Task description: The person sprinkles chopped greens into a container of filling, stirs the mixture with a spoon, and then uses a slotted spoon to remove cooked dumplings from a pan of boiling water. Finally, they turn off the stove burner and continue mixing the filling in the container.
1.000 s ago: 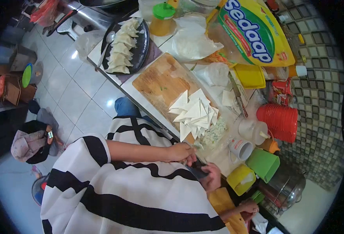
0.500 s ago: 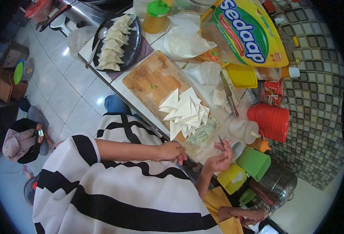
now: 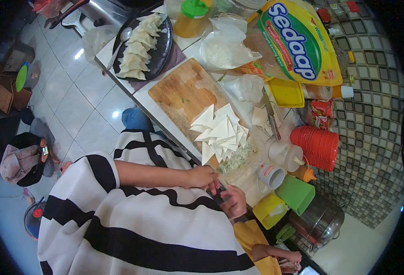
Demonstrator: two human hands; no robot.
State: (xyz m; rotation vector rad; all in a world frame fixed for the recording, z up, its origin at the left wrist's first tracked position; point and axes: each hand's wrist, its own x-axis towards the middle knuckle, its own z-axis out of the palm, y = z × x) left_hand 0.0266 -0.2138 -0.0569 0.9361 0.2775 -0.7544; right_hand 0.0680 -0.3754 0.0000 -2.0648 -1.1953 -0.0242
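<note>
My left hand (image 3: pixel 203 178) is closed, its fingers curled down at the counter's near edge. What it pinches, if anything, is hidden. Close beside it, my right hand (image 3: pixel 233 201) has curled fingers; I cannot make out what is in them. Just beyond both hands lies a pale green-flecked filling (image 3: pixel 236 159) on clear plastic. A heap of white triangular dough wrappers (image 3: pixel 220 130) covers the near end of the wooden cutting board (image 3: pixel 183 87). Several folded dumplings (image 3: pixel 138 50) and a spoon (image 3: pixel 119 46) rest on a black plate (image 3: pixel 164 50) at the upper left.
A white mug (image 3: pixel 271 176), a green container (image 3: pixel 296 195) and a yellow container (image 3: pixel 270 211) stand right of my hands. A knife (image 3: pixel 271 114) lies behind the board. Stacked red cups (image 3: pixel 314 145) stand by the tiled wall. Another person's arm (image 3: pixel 275 253) shows below.
My right hand has come down and left, from over the mug with a thin metal piece in its fingers, to beside my left hand. That piece no longer shows. The view has shifted slightly.
</note>
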